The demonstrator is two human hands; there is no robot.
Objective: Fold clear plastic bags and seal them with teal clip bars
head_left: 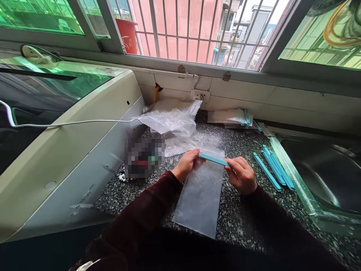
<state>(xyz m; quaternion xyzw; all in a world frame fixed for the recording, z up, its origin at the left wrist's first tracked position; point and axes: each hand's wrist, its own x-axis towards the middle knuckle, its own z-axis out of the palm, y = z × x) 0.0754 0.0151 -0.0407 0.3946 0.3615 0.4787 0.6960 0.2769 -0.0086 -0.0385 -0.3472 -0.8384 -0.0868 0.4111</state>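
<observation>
A clear plastic bag [199, 195] lies flat on the speckled granite counter [242, 218] in front of me. Across its top edge runs a teal plastic strip [213, 159]. My left hand [185, 164] pinches the strip's left end, fingers closed on it. My right hand [241, 175] pinches the right end in the same way. Both arms wear dark red sleeves.
Several loose teal strips [272, 167] lie right of the bag, beside a steel sink [324, 169]. Crumpled clear plastic [172, 124] and a blurred object [144, 157] sit behind. A stack of bags with strips [234, 117] rests by the wall. A large white appliance [70, 124] fills the left.
</observation>
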